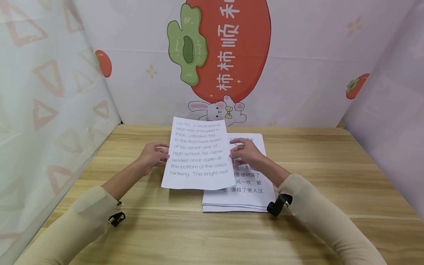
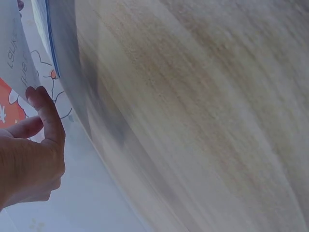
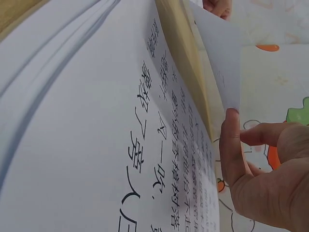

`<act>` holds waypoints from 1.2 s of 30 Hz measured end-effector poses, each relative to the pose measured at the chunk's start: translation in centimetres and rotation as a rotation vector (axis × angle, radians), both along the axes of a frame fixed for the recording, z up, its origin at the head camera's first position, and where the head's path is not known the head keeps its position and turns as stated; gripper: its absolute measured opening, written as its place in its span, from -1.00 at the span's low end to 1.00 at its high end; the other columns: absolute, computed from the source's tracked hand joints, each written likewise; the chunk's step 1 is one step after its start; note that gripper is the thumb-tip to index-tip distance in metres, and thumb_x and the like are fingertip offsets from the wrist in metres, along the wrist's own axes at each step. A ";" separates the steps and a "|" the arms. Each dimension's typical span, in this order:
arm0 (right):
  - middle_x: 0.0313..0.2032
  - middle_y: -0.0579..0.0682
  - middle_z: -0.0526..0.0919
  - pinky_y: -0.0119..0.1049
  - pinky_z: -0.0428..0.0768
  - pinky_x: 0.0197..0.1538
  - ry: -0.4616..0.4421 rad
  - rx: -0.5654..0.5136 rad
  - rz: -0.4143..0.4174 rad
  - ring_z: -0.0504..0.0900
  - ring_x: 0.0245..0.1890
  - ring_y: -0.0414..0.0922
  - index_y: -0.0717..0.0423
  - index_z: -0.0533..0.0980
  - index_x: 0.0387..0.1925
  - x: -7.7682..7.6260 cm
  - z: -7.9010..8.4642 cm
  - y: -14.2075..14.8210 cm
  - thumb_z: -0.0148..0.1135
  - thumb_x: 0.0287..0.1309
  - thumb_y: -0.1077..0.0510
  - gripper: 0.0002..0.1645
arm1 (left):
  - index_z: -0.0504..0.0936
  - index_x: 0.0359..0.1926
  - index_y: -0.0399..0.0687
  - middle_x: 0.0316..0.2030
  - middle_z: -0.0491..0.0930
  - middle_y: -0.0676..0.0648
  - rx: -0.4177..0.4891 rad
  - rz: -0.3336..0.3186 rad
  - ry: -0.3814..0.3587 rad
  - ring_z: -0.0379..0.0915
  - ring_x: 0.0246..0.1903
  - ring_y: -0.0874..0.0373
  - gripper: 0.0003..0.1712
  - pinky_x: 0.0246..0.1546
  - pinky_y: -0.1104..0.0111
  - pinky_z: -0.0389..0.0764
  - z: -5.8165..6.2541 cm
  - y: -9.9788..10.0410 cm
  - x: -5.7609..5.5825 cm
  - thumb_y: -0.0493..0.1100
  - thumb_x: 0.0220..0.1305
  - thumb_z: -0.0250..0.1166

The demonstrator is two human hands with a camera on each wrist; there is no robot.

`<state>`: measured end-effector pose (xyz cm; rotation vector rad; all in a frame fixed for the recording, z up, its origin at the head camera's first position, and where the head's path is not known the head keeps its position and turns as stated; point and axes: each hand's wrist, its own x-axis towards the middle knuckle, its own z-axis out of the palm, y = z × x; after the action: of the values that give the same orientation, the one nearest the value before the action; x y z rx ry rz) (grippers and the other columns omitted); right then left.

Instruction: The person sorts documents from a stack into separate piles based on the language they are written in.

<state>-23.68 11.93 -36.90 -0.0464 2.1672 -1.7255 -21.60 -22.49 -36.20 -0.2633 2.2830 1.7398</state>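
A sheet of paper (image 1: 198,154) printed with English text is held up off the table, its right part overlapping a paper stack. My left hand (image 1: 154,157) pinches its left edge; in the left wrist view that hand (image 2: 36,150) has thumb and fingers at the sheet's edge (image 2: 17,63). My right hand (image 1: 248,152) pinches the right edge, and the right wrist view shows its fingers (image 3: 232,145) against the sheet (image 3: 224,58). Beneath and to the right lies the stack of paper (image 1: 236,200), its top page printed with Chinese characters, partly hidden by the sheet and my right hand.
The wooden table (image 1: 159,235) carries the stack near its middle. Behind it stands a white backdrop (image 1: 142,95) with a large persimmon and a rabbit. Patterned cloth walls (image 1: 29,129) close in the left and right sides.
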 end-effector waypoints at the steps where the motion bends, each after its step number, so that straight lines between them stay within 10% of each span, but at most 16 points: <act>1: -0.16 0.13 0.63 -0.21 0.82 -0.24 -0.004 -0.004 -0.001 0.69 -0.24 -0.06 0.22 0.32 0.43 0.0 0.0 -0.1 0.23 0.27 0.49 -0.28 | 0.34 0.42 -0.37 -0.14 0.67 -0.18 -0.007 0.003 -0.001 0.64 -0.36 0.16 -0.43 -0.30 0.38 0.78 0.0 -0.1 0.0 -0.49 0.43 0.16; 36: 0.00 0.24 0.59 -0.15 0.82 -0.16 -0.087 -0.095 0.060 0.74 -0.27 0.00 0.27 0.32 0.44 -0.5 -0.3 -5.3 0.27 0.21 0.53 -0.23 | 0.32 0.48 -0.28 0.05 0.59 -0.26 -0.125 0.115 0.028 0.59 -0.26 0.16 -0.42 -0.32 0.44 0.73 -0.5 -4.0 1.2 -0.44 0.49 0.06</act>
<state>-24.15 6.64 -37.21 -0.0599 2.0012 -1.7622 -20.42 -26.44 -36.65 -0.4046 2.4450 1.6656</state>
